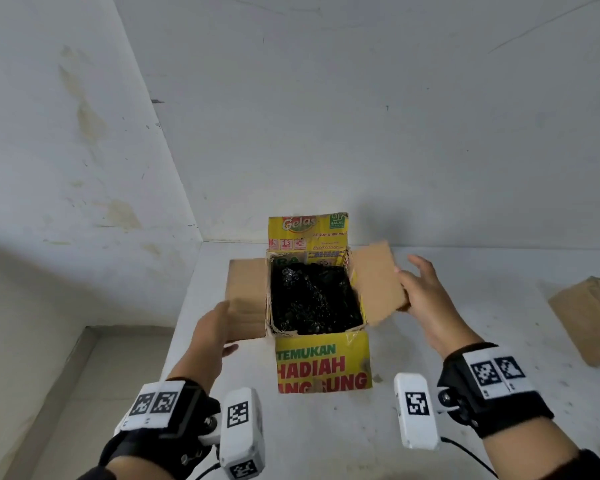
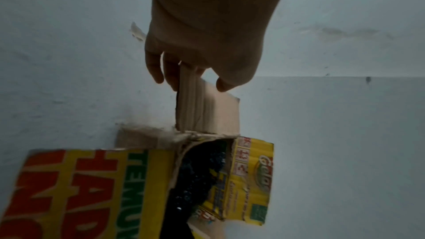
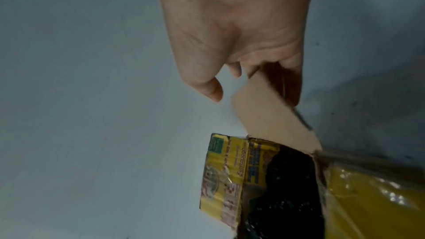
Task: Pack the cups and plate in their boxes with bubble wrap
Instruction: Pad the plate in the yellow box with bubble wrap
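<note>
The yellow box (image 1: 323, 362) stands mid-table, black bubble wrap (image 1: 314, 299) filling it. At nine o'clock, the left hand (image 1: 212, 336) pinches the left flap (image 1: 248, 289); at three o'clock, the right hand (image 1: 425, 299) grips the right flap (image 1: 374, 278). A brown cardboard piece (image 1: 593, 320) lies further right on the white table (image 1: 465, 341).

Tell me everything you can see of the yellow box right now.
The yellow box is printed cardboard with red and green lettering, standing upright on the white table, top open. Black bubble wrap fills it. The back flap stands up; the plain brown side flaps spread outward. The left hand holds the left flap, and the right hand holds the right flap.
</note>
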`<state>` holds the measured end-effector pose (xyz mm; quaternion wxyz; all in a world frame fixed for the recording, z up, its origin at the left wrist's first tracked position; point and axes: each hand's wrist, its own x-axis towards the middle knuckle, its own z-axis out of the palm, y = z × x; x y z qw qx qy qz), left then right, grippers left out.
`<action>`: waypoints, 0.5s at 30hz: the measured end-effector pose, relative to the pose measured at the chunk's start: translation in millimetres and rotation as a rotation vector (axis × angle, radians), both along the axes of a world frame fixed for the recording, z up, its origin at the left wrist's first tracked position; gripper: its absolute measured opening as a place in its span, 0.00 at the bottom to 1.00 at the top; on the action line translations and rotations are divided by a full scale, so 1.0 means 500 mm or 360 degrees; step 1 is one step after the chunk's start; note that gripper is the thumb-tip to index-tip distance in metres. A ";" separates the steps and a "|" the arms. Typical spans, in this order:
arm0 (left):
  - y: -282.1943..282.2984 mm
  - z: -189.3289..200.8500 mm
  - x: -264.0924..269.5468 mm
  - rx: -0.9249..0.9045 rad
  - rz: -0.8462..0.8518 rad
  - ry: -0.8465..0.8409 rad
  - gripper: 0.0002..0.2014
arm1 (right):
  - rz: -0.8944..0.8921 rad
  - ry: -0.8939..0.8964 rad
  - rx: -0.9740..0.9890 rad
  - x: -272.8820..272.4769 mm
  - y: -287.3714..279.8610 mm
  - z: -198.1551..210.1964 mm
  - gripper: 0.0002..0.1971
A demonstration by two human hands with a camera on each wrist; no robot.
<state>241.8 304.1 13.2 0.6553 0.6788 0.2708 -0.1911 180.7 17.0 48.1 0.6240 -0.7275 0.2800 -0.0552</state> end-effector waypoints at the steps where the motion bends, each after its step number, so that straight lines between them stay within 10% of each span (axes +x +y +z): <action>1: -0.001 0.012 -0.003 0.0009 0.0019 -0.0134 0.14 | 0.0093 -0.0059 -0.0054 -0.003 0.011 0.006 0.20; 10: -0.006 -0.026 -0.024 0.0949 -0.1356 -0.1599 0.18 | 0.1076 -0.0136 -0.1447 -0.046 0.042 -0.064 0.20; 15: 0.030 -0.061 -0.021 0.1238 -0.1658 -0.1742 0.32 | 0.1147 -0.0090 -0.1257 0.002 0.033 -0.031 0.19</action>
